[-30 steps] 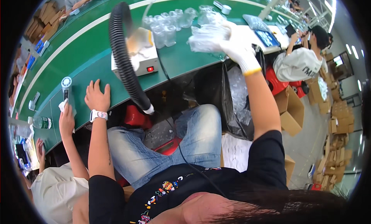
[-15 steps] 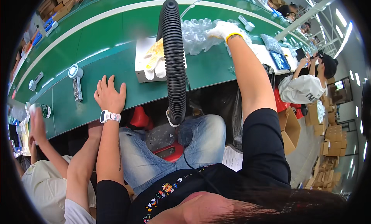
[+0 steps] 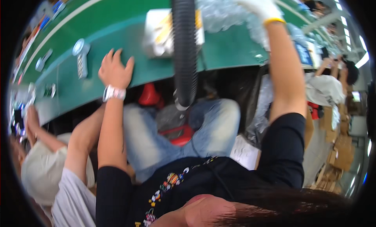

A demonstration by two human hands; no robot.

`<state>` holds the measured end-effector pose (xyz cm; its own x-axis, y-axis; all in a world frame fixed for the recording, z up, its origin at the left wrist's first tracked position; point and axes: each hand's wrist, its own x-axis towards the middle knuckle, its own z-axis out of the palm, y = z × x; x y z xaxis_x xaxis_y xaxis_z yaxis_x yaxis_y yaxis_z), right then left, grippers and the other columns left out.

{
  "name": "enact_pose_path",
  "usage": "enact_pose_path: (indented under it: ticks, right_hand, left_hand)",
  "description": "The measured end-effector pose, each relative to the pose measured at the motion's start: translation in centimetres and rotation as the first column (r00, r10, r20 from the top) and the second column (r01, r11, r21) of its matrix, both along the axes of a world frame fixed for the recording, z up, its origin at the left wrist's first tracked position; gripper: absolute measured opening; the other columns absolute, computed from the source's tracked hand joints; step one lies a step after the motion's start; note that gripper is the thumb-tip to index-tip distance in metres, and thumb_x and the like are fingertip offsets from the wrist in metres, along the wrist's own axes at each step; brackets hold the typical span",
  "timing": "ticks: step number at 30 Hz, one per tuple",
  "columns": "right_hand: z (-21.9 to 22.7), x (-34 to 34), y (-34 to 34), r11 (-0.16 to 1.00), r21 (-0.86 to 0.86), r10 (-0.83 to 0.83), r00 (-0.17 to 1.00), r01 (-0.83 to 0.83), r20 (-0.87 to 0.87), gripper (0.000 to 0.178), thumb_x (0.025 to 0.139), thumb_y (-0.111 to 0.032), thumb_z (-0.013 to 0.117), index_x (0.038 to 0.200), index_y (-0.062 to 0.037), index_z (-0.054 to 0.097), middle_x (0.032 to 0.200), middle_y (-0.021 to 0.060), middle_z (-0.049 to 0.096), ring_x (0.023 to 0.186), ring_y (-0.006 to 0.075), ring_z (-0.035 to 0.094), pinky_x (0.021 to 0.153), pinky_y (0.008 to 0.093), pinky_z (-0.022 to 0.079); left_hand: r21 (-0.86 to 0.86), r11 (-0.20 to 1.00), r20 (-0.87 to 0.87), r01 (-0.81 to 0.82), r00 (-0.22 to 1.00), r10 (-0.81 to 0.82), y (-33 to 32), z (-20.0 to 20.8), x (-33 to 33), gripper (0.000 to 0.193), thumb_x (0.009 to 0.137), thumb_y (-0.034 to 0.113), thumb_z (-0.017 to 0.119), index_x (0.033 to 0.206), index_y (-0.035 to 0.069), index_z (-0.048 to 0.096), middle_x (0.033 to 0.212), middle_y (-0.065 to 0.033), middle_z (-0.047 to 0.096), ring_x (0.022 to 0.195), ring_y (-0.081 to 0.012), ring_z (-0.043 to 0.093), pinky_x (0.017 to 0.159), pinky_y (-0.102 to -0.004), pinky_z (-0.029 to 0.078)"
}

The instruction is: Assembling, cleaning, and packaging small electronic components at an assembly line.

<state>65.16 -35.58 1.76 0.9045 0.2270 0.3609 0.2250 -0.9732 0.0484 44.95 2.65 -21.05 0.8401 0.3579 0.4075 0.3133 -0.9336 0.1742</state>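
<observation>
My bare left hand (image 3: 116, 68), with a watch on the wrist, lies flat on the green workbench (image 3: 135, 35), fingers apart and holding nothing. Farther right, my right hand (image 3: 261, 7) wears a white glove with a yellow cuff. It is at the top edge of the view, over the right part of a heap of clear plastic pieces (image 3: 221, 15). Its fingers are blurred and partly out of the frame, so whether they grip anything is unclear. A second glove, white and yellow (image 3: 163, 33), lies on a white box (image 3: 156, 49) between my hands.
A black ribbed hose (image 3: 184, 43) hangs in front of the box. A small handheld fan (image 3: 81, 56) lies left of my left hand. Another person's knee and arm (image 3: 84, 139) are close on my left. Cardboard boxes (image 3: 340, 148) are stacked at the right, beyond a co-worker (image 3: 325, 88).
My right hand has moved right and farther away across the clear pieces. The whole view has shifted and blurred. My left hand stays flat on the bench.
</observation>
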Motion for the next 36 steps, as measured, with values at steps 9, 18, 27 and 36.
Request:
enact_pose_path:
  ticks: [9, 18, 27, 36]
  right_hand:
    - [-12.8, -15.2, -17.9, 0.456, 0.832, 0.138, 0.948, -0.317, 0.286, 0.039, 0.101, -0.014, 0.071, 0.135, 0.0037, 0.064, 0.118, 0.0106, 0.073, 0.098, 0.0139, 0.068, 0.084, 0.0239, 0.052]
    - [-31.7, -46.6, -48.2, 0.560, 0.310, -0.810, 0.586, 0.768, 0.012, 0.022, 0.098, -0.026, 0.062, 0.105, -0.0088, 0.073, 0.105, 0.0138, 0.075, 0.096, 0.0308, 0.071, 0.091, 0.0396, 0.055]
    - [-37.8, -73.8, -38.0, 0.398, -0.297, -0.578, -0.015, 0.868, -0.816, 0.057, 0.082, -0.027, 0.073, 0.136, -0.0153, 0.062, 0.124, 0.0175, 0.071, 0.118, 0.0378, 0.066, 0.106, 0.0457, 0.052]
    - [-38.5, -75.6, -33.7, 0.560, -0.464, -0.424, -0.244, 0.687, -0.872, 0.109, 0.067, -0.047, 0.087, 0.158, -0.0156, 0.037, 0.156, 0.0161, 0.046, 0.143, 0.0371, 0.045, 0.115, 0.0462, 0.042]
  left_hand:
    - [0.104, 0.994, -0.049, -0.029, 0.998, 0.034, -0.8, 0.7, -0.5, 0.056, 0.091, 0.054, 0.066, 0.135, 0.021, 0.066, 0.148, -0.0079, 0.059, 0.140, -0.0299, 0.050, 0.112, -0.0516, 0.040]
    - [0.154, 0.554, -0.531, 0.818, 0.541, -0.652, 16.4, -12.0, 6.0, 0.064, 0.087, 0.028, 0.081, 0.142, 0.002, 0.059, 0.126, -0.0191, 0.069, 0.111, -0.0375, 0.068, 0.105, -0.0448, 0.050]
    - [0.201, 0.609, -0.515, 0.768, 0.611, -0.601, 17.9, -6.4, 12.0, 0.056, 0.099, 0.024, 0.070, 0.149, 0.005, 0.051, 0.127, -0.0164, 0.068, 0.118, -0.0287, 0.063, 0.099, -0.0405, 0.053]
    - [0.308, 0.707, -0.457, 0.637, 0.751, -0.477, -3.8, 0.1, 4.5, 0.049, 0.100, 0.032, 0.066, 0.141, 0.007, 0.057, 0.122, -0.0163, 0.071, 0.111, -0.0315, 0.066, 0.096, -0.0451, 0.054]
